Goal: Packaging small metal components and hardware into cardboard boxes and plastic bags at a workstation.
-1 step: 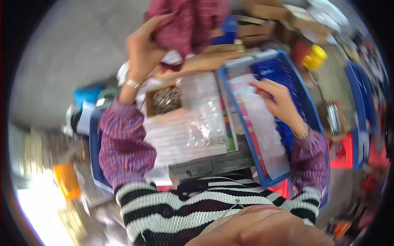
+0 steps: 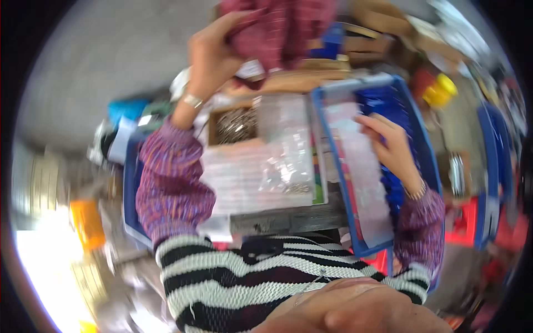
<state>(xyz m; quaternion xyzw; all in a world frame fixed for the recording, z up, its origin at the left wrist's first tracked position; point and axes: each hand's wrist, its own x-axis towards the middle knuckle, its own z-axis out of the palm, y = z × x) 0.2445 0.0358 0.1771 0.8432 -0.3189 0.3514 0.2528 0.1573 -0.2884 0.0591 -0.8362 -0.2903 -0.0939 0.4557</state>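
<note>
My left hand (image 2: pixel 214 55) is raised, its grip clenched on one maroon cloth (image 2: pixel 280 30); my right hand (image 2: pixel 391 147) rests open-fingered on one clear plastic packet (image 2: pixel 361 172) inside one blue tray (image 2: pixel 413 119). One small cardboard box of metal parts (image 2: pixel 236 126) lies between, with no change to compare.

Clear plastic packets (image 2: pixel 277 161) on centre stack; flat clear packet (image 2: pixel 361 172) in blue tray, under right hand (image 2: pixel 391 147).

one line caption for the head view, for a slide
Left hand grips dark red cloth; right hand rests in a blue crate.
</note>
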